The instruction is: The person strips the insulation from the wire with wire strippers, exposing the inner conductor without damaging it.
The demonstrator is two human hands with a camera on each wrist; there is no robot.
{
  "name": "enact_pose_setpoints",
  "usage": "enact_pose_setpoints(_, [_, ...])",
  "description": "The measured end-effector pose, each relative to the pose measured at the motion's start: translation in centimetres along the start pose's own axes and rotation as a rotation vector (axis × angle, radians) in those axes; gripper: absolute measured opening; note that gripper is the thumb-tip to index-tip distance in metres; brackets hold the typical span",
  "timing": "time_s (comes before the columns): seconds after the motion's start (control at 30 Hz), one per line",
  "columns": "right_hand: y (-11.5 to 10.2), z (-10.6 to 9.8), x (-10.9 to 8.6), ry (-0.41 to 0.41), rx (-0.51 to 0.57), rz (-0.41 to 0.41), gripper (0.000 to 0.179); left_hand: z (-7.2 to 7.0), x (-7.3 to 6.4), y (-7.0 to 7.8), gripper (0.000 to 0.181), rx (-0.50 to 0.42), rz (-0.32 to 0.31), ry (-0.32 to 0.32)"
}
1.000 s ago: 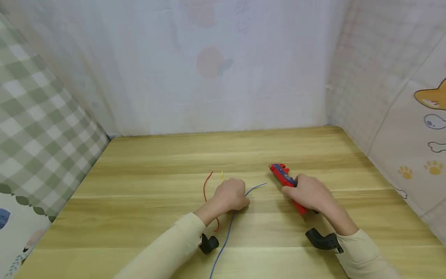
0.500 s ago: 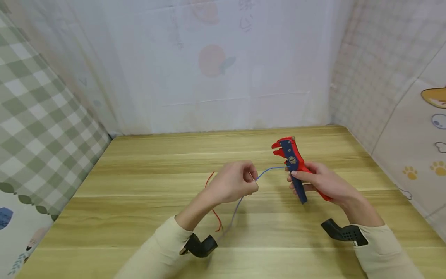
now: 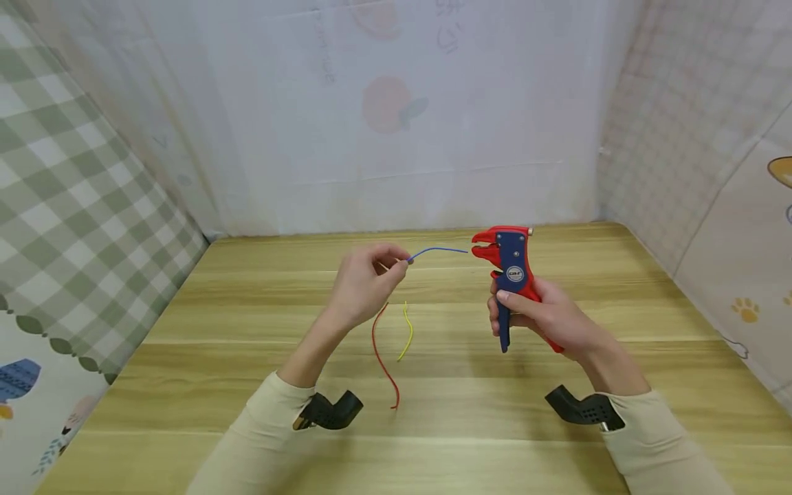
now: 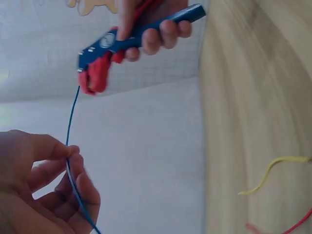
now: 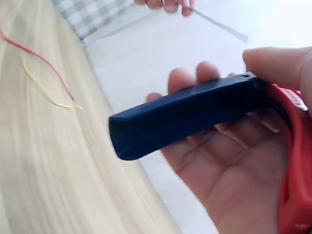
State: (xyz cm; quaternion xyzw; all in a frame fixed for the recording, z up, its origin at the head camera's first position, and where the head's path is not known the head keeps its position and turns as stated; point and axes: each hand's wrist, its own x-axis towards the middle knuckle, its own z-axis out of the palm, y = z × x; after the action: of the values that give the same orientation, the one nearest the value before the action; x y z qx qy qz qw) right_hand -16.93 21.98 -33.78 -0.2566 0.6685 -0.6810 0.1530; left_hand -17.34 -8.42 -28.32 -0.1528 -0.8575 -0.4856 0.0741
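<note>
Head view shows your cream sleeves [image 3: 256, 433] nearest, at seven and five o'clock, each with a black wrist mount [image 3: 581, 410] at its cuff. Beyond them on the wood-grain table [image 3: 470, 399] lies the curved red wire [image 3: 373, 333], and just to its one o'clock the shorter yellow wire [image 3: 411, 331]. At three o'clock from the yellow wire, your right hand [image 3: 547, 313] grips the red-and-blue wire stripper [image 3: 512, 256] above the table, fingers curled round its handles. Its jaws stand parted, facing nine o'clock. To the yellow wire's eleven o'clock, your left hand [image 3: 366, 283] pinches the blue wire [image 3: 438, 249] between thumb and fingertips. That wire arcs toward three o'clock, its tip just beside the jaws; whether it touches them is unclear. Farthest off, a green-and-white checked cloth [image 3: 56, 151] stands at ten o'clock and a pale sheet [image 3: 482, 103] at twelve.
</note>
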Motion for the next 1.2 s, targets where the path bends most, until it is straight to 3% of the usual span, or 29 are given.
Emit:
enact_pose_setpoints(0.17, [0.7,1.2,0.2,0.032,-0.052,-0.025,0.011,1.5,-0.5,-1.9,0.016,-0.096,-0.021,0.069])
enact_pose_setpoints(0.33, [0.9,1.8,0.2,0.036,-0.083,-0.023,0.009,1.9,-1.2,-2.6,0.014,-0.198,-0.046,0.129])
enact_pose_setpoints(0.5, [1.0,2.1,0.2,0.024,-0.105,-0.012,0.009,2.1,-1.8,-3.1,0.014,-0.284,-0.059,0.145])
enact_pose_setpoints(1.2, [1.2,2.9,0.4,0.023,-0.153,0.025,0.023,2.5,-2.2,-3.0,0.012,-0.256,-0.029,0.150])
